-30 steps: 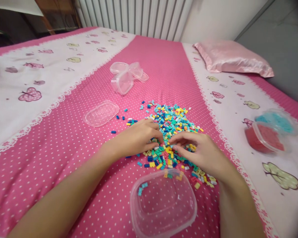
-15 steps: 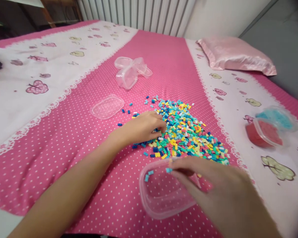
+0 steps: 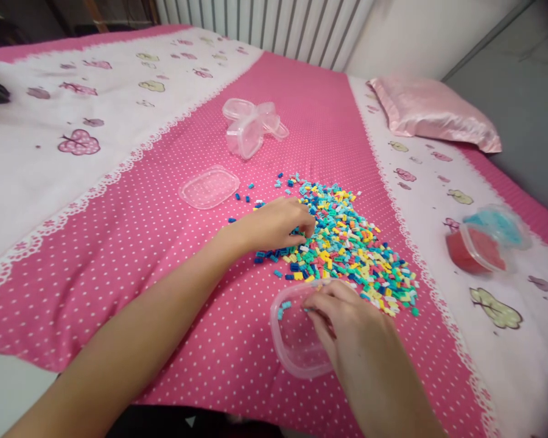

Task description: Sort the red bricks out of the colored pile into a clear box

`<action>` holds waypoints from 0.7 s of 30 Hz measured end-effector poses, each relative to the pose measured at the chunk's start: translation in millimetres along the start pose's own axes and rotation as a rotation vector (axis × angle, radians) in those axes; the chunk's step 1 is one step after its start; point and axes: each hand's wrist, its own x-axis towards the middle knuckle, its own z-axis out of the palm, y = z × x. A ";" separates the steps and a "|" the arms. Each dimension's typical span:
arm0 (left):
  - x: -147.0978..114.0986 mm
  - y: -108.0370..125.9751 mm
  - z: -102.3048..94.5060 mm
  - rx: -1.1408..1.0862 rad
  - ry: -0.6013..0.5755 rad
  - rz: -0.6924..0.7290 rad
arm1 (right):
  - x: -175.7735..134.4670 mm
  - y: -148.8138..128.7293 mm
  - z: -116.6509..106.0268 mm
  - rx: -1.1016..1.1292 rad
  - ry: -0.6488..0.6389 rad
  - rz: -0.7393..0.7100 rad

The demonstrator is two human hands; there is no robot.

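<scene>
A heap of tiny bricks in several colours (image 3: 351,243) lies on the pink dotted bedspread (image 3: 141,243). My left hand (image 3: 276,225) rests on the heap's left edge, fingertips curled down and pinched among the bricks; what they hold is hidden. My right hand (image 3: 347,322) reaches into a clear plastic tub (image 3: 290,350) just in front of the heap. Its thumb and fingers are pinched together, and a speck of light blue shows at their tips. A few light-blue bricks (image 3: 283,309) lie in the tub's far left corner.
A clear lid (image 3: 209,187) lies left of the heap, and empty clear tubs (image 3: 251,128) are stacked farther back. Tubs of red (image 3: 475,250) and blue (image 3: 500,222) bricks sit at the right. A pink pillow (image 3: 432,112) and a radiator (image 3: 274,24) are behind.
My right hand left the heap with a light-blue brick and came back to the tub, then lowered into it. My left hand stayed on the heap. The view shifted left and down.
</scene>
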 end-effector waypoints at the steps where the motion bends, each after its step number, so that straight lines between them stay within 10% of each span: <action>1: -0.1 0.0 0.0 -0.002 0.003 0.004 | -0.6 -2.0 -0.4 -0.016 0.003 0.009; 21: -2.5 -3.8 2.7 -0.011 0.025 0.010 | -12.3 5.6 -6.8 -0.084 0.072 -0.094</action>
